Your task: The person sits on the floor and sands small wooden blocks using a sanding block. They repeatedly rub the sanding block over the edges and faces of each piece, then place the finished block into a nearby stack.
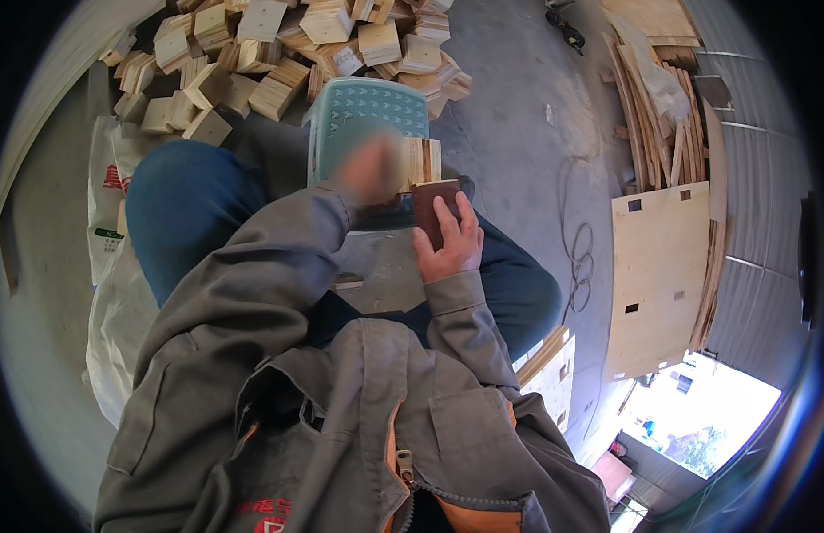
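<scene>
Wooden block (pixel 423 160) at right edge of pale blue-green plastic stool (pixel 368 99), striped side showing. Left hand (pixel 368 171) just beside block (blurred, so cannot tell whether gripping it). Right hand (pixel 454 244) holding dark brown flat piece (pixel 425 213), fingers laid over its face, far end right by block's near end. Heap of similar blocks (pixel 263 58) beyond stool; loose cable (pixel 579 258) on grey floor (pixel 518 115), to right.

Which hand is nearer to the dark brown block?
Right. The right hand is on the dark brown block; the left hand, blurred, is to the block's upper left in the picture.
</scene>
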`<state>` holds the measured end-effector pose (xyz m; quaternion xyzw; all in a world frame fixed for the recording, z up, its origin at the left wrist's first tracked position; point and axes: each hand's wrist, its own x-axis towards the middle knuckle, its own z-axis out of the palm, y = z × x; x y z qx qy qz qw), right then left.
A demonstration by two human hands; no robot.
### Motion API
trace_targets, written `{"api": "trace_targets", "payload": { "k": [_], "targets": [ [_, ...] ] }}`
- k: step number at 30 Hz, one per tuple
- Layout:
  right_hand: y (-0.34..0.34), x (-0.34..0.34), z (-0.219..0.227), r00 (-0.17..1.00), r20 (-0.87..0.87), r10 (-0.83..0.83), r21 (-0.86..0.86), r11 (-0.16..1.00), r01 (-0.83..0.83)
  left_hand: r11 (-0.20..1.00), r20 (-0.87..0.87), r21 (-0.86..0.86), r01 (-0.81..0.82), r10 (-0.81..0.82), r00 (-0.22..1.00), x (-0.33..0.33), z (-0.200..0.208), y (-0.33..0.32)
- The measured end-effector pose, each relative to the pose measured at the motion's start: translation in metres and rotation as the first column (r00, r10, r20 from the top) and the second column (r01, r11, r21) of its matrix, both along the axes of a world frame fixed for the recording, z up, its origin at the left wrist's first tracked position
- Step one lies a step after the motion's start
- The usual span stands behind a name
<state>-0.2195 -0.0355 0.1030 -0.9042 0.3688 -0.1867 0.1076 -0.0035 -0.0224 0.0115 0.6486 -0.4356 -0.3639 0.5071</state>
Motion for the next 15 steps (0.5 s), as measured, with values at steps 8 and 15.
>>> {"api": "trace_targets", "payload": {
  "k": [8, 15],
  "targets": [
    [-0.081, 0.073, -0.003, 0.990, -0.023, -0.140, 0.021, 0.990, 0.141, 0.995, -0.008, 0.094, 0.037, -0.036, 0.999, 0.005, 0.007, 0.005],
    [-0.110, 0.083, -0.008, 0.985, -0.024, -0.172, 0.042, 0.984, 0.172, 0.989, -0.158, 0.128, 0.069, -0.049, 0.986, 0.005, 0.019, 0.003]
  ]
}}
